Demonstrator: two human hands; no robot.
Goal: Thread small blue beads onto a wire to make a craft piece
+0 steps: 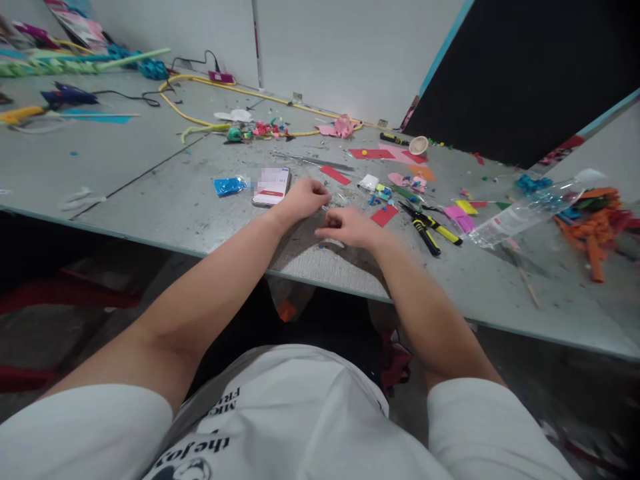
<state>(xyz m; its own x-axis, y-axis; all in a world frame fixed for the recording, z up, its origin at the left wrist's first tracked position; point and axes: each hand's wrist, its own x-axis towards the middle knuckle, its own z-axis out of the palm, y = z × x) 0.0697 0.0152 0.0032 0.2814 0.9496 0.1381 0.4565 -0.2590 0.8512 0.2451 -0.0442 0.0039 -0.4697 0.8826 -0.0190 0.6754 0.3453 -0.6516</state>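
Note:
My left hand point(307, 197) is above the grey table, its thumb and fingers pinched together. Close beside it on the right, my right hand point(350, 227) has its fingers curled in, near the table's front edge. What either hand holds is too small to make out; a shiny clear scrap point(339, 199) shows just past the fingertips. Left of my left hand lies a phone point(273, 187) with a lit screen, and next to it a blue packet point(229, 186). Red paper strips point(335, 175) lie beyond and to the right of my hands.
Pliers with black and yellow handles point(430, 227) lie right of my hands, near a clear plastic bottle point(530, 210) on its side. Orange crepe paper point(595, 223) is at far right. A yellow cable point(190, 79) and a blue glue gun point(70, 95) are at back left.

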